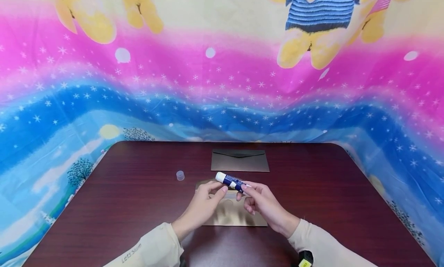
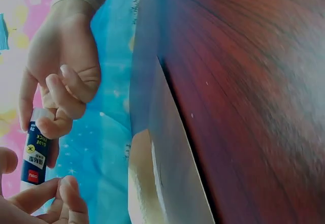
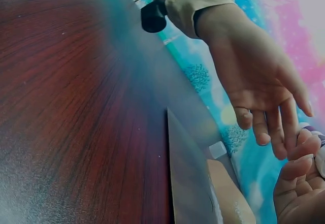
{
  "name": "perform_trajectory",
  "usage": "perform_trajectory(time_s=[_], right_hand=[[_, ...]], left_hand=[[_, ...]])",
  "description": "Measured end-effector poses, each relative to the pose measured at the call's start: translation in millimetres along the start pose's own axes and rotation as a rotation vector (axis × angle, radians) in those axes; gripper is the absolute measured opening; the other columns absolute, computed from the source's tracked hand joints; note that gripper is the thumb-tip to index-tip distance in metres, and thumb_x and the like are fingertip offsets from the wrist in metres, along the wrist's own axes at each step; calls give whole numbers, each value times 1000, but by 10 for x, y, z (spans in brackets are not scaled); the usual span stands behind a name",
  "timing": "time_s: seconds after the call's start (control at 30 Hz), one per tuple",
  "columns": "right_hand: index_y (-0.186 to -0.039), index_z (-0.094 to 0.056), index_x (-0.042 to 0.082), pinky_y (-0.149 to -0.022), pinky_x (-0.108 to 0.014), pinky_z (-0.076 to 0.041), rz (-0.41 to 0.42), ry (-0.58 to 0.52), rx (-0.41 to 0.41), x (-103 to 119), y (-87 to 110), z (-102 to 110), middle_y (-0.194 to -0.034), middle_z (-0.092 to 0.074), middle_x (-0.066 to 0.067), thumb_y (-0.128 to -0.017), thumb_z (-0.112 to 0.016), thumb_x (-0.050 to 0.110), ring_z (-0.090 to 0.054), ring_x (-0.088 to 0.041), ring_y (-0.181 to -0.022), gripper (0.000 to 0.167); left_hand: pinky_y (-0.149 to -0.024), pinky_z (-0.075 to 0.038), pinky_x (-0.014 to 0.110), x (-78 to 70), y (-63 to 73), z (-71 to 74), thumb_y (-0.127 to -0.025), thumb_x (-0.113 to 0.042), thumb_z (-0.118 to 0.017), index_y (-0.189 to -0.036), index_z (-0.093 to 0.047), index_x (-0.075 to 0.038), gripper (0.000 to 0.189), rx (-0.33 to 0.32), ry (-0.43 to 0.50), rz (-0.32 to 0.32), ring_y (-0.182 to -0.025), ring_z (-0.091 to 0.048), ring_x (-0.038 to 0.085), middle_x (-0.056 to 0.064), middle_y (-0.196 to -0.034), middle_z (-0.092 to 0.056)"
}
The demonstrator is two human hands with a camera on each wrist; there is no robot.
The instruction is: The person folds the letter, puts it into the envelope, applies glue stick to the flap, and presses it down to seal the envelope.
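In the head view a blue glue stick [image 1: 231,181] with a bare white end is held tilted, that end up and to the left. My right hand [image 1: 268,205] pinches its lower end between thumb and fingers. Beside the stick, my left hand [image 1: 202,203] has its thumb tip close under the barrel and its fingertips partly hidden behind it. The left wrist view shows the printed label of the glue stick [image 2: 35,153]. Under both hands lies a bronze envelope [image 1: 239,217], its flap raised and its pale gold inside facing up.
A small clear cap [image 1: 180,175] stands on the dark red wooden table [image 1: 145,205], left of the hands. Farther back lies a second bronze envelope [image 1: 240,161] with its flap folded down. Behind the table hangs a printed cloth [image 1: 208,82].
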State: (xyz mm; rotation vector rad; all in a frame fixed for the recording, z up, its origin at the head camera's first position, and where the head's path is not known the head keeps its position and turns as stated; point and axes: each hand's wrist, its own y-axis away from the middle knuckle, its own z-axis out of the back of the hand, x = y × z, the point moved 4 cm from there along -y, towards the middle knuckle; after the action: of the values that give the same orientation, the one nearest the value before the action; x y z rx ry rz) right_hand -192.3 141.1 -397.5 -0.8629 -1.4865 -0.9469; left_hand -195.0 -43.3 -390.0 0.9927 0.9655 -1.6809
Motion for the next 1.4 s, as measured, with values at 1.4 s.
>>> perform_trajectory(time_s=[1.4], right_hand=[[-109,-57,-14,-53,-15,-43,81,114,212,-39,23,-85,-76,-61,7,-103,-58,17,-51,0,-58,32]], left_hand=[[-63,-45,18,-14,61,68,-98,-14,-65,-119,-68,6,29,-74,313,120,-76,-59,5,12,-91,-71]])
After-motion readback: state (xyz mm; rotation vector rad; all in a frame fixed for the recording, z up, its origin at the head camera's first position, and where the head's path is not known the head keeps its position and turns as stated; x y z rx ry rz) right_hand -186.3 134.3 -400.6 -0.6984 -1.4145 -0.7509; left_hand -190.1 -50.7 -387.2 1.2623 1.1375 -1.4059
